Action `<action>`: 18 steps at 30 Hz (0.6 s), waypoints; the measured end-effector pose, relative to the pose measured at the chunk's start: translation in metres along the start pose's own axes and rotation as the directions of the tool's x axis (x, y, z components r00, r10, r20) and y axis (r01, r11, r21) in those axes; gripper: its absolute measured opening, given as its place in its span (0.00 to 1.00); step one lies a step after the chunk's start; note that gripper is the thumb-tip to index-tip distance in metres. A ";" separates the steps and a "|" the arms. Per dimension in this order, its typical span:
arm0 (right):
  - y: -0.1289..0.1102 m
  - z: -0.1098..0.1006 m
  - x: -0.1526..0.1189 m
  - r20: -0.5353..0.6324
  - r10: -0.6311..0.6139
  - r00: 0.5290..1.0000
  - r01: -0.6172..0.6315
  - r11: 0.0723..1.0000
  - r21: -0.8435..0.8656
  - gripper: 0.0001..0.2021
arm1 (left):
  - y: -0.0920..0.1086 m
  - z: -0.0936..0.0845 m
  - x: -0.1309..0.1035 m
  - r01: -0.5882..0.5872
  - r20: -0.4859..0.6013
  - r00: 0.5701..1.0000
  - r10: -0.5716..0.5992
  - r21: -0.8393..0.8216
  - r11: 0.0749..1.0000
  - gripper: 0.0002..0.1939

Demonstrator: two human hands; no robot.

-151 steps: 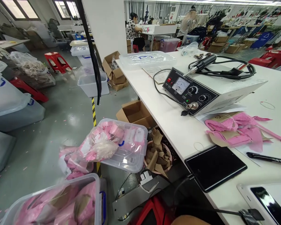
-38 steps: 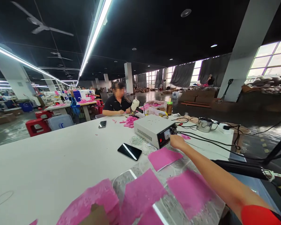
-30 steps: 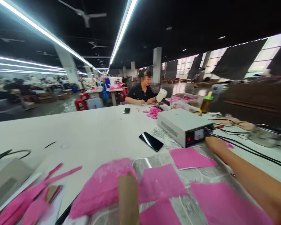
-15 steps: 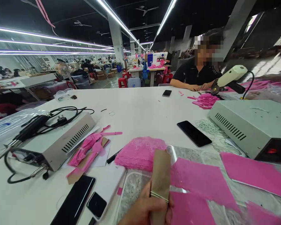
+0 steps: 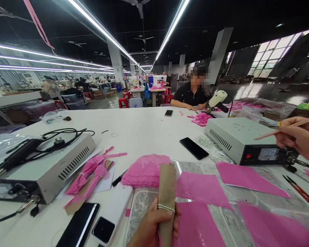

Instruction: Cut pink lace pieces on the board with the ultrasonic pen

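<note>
My left hand (image 5: 154, 227) at the bottom middle grips a brown cardboard strip (image 5: 167, 181) upright, with a rubber band around it just above my fingers. Behind the strip lies a heap of pink lace (image 5: 145, 169). My right hand (image 5: 300, 137) is raised at the right edge and pinches a thin wooden stick (image 5: 280, 130) that points left, above the front of a grey control box (image 5: 237, 137). Flat pink fabric pieces (image 5: 248, 175) lie on a glass plate (image 5: 144, 207) between my hands.
A second control box (image 5: 54, 164) with a black corded tool on top stands at the left, with pink strips (image 5: 90, 169) beside it. Black phones (image 5: 194, 148) (image 5: 78, 224) lie on the white table (image 5: 136, 128). A seated person (image 5: 192, 96) works at the far side.
The view has swung from the floor and bins up to the table. My right hand, earlier at the right box's front panel, is now raised with the thin stick. My left hand keeps the cardboard strip.
</note>
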State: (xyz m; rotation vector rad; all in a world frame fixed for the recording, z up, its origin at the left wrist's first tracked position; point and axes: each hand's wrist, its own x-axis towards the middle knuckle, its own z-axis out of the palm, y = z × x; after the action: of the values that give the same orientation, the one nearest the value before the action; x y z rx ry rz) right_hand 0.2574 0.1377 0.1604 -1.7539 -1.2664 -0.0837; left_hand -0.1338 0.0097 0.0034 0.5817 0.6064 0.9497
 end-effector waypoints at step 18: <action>-0.030 0.051 -0.198 0.446 -0.404 0.799 -0.217 0.497 0.840 0.10 | -0.002 0.074 0.042 0.121 0.145 0.978 -0.151 0.199 0.973 0.23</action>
State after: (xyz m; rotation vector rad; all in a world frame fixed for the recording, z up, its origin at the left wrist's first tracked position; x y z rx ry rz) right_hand 0.1207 0.0346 0.0457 -0.7612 -1.4576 0.9984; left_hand -0.0625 0.0318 0.0444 0.7684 0.5891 0.7130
